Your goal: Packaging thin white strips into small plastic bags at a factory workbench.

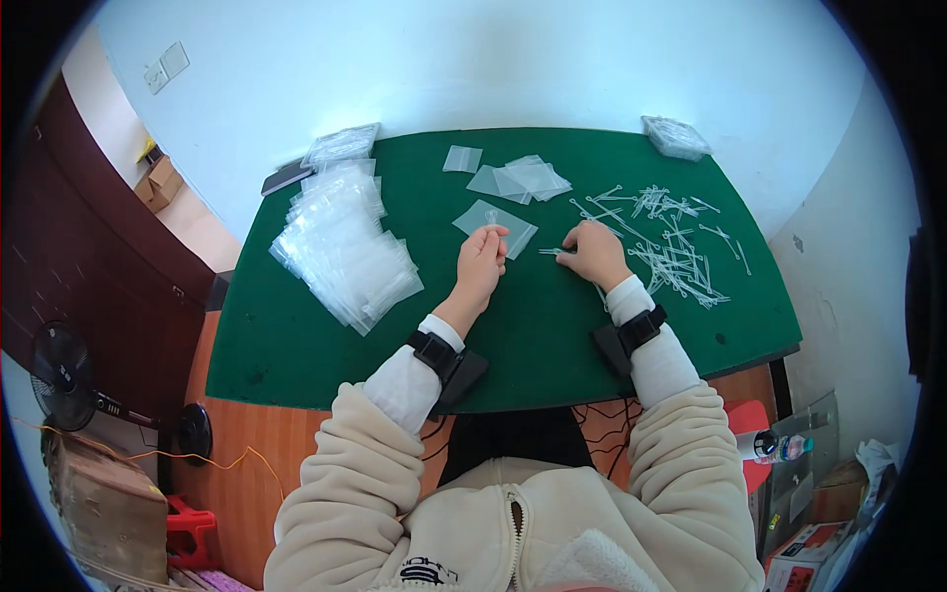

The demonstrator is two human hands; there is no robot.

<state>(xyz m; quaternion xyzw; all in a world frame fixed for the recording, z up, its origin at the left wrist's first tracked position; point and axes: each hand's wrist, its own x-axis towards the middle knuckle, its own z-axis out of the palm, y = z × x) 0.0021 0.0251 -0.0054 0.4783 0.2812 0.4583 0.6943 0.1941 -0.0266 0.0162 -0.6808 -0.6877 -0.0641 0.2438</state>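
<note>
My left hand (480, 260) is closed, with the looped ends of thin metal pins (491, 216) sticking out past its fingers. Beneath it lies a clear plastic zip bag (520, 234), flat on the green table; whether the fingers touch the bag I cannot tell. To the right, my right hand (596, 255) is bent down in a pinch, and a short length of thin metal pin (549, 252) pokes out on its left side. A loose heap of looped metal pins (681, 266) spreads over the table just right of this hand.
Many clear bags (345, 252) overlap in a long pile at left. Several more bags (533, 178) lie beyond my hands. Packed clear bundles (341, 145) sit at the back left, another bundle (677, 138) at the back right. The green table (395, 370) meets the wall behind.
</note>
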